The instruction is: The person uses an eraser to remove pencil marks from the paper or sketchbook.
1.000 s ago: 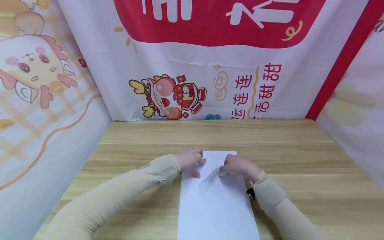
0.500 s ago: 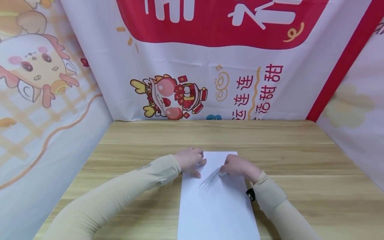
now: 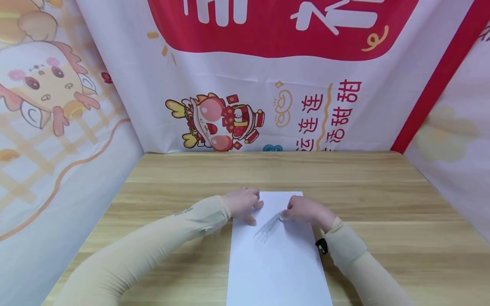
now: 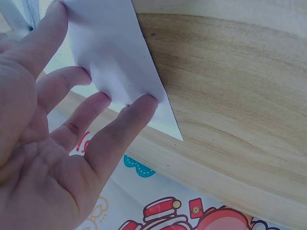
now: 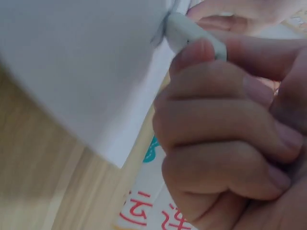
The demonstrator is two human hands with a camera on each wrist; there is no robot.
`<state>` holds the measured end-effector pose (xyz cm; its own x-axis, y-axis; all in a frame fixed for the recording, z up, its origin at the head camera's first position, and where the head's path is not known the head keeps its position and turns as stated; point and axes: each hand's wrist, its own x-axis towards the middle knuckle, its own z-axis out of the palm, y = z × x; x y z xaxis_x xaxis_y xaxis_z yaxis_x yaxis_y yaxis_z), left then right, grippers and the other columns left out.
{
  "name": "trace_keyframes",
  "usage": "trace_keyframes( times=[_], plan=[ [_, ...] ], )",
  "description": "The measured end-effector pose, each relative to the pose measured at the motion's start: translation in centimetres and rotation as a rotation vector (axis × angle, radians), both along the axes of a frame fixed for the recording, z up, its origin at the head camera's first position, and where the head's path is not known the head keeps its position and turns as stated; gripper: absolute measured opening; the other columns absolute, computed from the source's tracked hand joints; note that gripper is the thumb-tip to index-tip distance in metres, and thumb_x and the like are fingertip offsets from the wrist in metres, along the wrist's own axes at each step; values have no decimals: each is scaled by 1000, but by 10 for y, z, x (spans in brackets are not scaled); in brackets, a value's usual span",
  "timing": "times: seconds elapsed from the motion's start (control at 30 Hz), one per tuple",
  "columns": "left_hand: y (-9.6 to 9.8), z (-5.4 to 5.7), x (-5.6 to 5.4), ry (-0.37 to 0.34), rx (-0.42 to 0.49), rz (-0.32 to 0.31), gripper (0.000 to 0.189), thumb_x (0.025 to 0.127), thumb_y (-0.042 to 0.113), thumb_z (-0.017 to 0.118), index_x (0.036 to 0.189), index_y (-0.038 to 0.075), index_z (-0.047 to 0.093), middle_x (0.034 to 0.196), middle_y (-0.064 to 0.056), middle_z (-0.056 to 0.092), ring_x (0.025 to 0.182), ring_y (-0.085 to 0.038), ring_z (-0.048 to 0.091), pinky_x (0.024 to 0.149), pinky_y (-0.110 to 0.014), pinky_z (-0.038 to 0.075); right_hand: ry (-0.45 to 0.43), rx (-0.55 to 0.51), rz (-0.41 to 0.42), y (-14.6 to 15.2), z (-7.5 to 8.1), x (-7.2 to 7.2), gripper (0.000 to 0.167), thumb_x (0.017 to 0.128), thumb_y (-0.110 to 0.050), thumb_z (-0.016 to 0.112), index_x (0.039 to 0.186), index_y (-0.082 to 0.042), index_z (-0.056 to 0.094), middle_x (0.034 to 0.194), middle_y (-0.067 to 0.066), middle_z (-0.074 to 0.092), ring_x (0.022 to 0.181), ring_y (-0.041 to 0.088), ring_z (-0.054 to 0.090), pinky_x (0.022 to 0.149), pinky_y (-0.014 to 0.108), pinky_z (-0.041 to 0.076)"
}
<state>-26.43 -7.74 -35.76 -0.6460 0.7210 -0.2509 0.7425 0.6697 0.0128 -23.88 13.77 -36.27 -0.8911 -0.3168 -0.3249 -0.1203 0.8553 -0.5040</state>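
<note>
A long white sheet of paper (image 3: 279,267) lies on the table, with grey smudged pencil strokes (image 3: 267,229) in its upper part. My left hand (image 3: 243,204) presses the sheet's upper left side; in the left wrist view its spread fingertips (image 4: 149,103) rest on the paper by the corner. Between the thumb and forefinger of my right hand (image 3: 306,210) is a small white block that looks like an eraser (image 5: 189,32). One end of it touches the paper at the upper right end of the strokes. The other right fingers curl into the palm.
The wooden table (image 3: 183,170) extends around the sheet on both sides and behind it. A printed white and red cloth (image 3: 237,72) hangs at the back edge, and a patterned cloth (image 3: 92,187) hangs along the left.
Both hands stay nearly in place. The eraser shifts very slightly at the end of the grey strokes, and the whole head view moves a little.
</note>
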Motion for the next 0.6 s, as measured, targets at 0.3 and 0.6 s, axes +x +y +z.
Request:
trace_keyframes(
  times=[0.3,0.6],
  plan=[
    [0,3,-1,-2,-20,9,49,81,44,79,120,16,71,124,-9,55,110,-24,54,93,-37,45,30,35,-12,-1,4,-2,27,90,-20,67,100,5,64,83,8,59,77,23,54,70,38,48],
    [0,5,0,-21,-25,22,45,81,42,80,115,15,71,122,-8,55,111,-22,53,96,-37,43,38,43,6,-1,6,-1,24,89,-17,68,97,5,64,82,8,58,75,23,53,68,37,47]
  ],
)
